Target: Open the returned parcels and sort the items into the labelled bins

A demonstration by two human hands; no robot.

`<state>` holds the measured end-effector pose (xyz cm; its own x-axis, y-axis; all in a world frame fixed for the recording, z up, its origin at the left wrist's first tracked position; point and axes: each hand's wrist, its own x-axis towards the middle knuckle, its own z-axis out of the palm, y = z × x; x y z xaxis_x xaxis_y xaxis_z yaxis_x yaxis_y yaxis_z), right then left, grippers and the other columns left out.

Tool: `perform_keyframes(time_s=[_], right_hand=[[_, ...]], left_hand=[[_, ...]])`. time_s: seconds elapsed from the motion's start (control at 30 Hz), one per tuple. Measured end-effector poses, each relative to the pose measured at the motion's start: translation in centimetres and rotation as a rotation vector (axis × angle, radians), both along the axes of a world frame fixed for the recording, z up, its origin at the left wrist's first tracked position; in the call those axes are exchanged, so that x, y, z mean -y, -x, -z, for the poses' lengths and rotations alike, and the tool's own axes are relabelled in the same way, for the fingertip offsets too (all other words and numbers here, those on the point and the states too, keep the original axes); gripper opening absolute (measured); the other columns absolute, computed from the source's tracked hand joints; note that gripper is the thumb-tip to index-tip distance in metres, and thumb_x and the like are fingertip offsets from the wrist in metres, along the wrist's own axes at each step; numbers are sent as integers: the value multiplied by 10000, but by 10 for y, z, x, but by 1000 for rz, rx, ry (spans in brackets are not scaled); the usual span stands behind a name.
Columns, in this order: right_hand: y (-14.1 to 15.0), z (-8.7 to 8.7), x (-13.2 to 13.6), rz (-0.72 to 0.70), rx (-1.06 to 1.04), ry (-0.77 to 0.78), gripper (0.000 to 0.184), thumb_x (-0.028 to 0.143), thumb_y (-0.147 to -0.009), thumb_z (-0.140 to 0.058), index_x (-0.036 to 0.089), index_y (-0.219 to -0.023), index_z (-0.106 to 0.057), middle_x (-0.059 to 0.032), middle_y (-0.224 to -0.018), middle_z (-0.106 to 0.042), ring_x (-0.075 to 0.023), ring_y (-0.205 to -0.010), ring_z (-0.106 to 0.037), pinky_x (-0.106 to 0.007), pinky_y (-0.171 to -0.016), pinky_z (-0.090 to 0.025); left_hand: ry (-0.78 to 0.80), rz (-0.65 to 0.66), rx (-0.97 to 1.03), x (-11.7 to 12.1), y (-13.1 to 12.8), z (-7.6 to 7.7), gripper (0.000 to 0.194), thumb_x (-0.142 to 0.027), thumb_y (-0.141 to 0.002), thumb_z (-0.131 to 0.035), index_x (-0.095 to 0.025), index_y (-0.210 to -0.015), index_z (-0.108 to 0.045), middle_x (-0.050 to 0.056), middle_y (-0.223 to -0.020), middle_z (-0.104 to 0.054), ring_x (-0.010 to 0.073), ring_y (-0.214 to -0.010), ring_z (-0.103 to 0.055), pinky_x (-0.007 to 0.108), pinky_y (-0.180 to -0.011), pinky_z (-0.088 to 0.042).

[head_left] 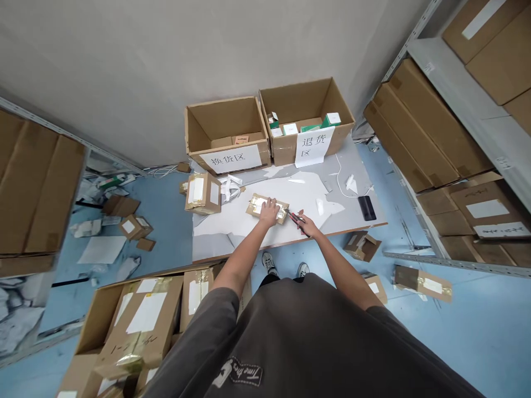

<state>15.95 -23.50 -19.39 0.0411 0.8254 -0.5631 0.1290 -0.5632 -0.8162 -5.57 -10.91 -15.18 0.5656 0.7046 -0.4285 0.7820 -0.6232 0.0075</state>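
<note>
A small taped cardboard box [256, 203] lies on the white-topped table in front of me. My left hand [270, 212] presses on its top, fingers over the label and tape, holding it in place. At the box's right end is a pair of scissors [296, 218] with red and black handles. My right hand [307, 225] is closed around those handles, and the tips point at the box's taped edge. Whether the blades touch the tape is too small to tell. Left of it stands another taped box [203, 193] with white labels.
Two large open cartons [230, 158] with paper signs stand against the wall; the right one [286, 149] holds green-and-white packs. A black phone [367, 208] lies at the table's right. Boxes fill a large carton [93, 318] at front left. Shelves [458, 66] with cartons flank me.
</note>
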Motion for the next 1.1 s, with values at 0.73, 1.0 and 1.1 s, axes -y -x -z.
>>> perform_keyframes(time_s=[0.73,1.0,1.1], right_hand=[[-1,-4,-16,-258,34,72,561,345,-1012,-627,186,-1549,-661,64,-615,-588,-118,-470,-461,-230,-484,-456],[1,-2,-8,-282,-40,52,539,372,-991,-662,198,-1499,-708,62,-611,-595,-111,-460,-467,-221,-481,-429],[11,0,-1,-284,-65,81,577,383,-992,-653,184,-1533,-677,59,-615,-606,-117,-449,-473,-233,-478,-424]], left_hand=[[32,-123,111,31,35,0,774,-337,-752,-945,-223,-1429,-587,221,-1615,-459,405,-1580,-350,513,-1214,-371],[42,-120,101,31,35,0,767,-322,-781,-909,-227,-1464,-572,218,-1637,-463,396,-1594,-352,508,-1224,-363],[59,-121,118,31,35,-1,774,-307,-770,-925,-218,-1451,-567,228,-1657,-438,393,-1607,-345,505,-1241,-352]])
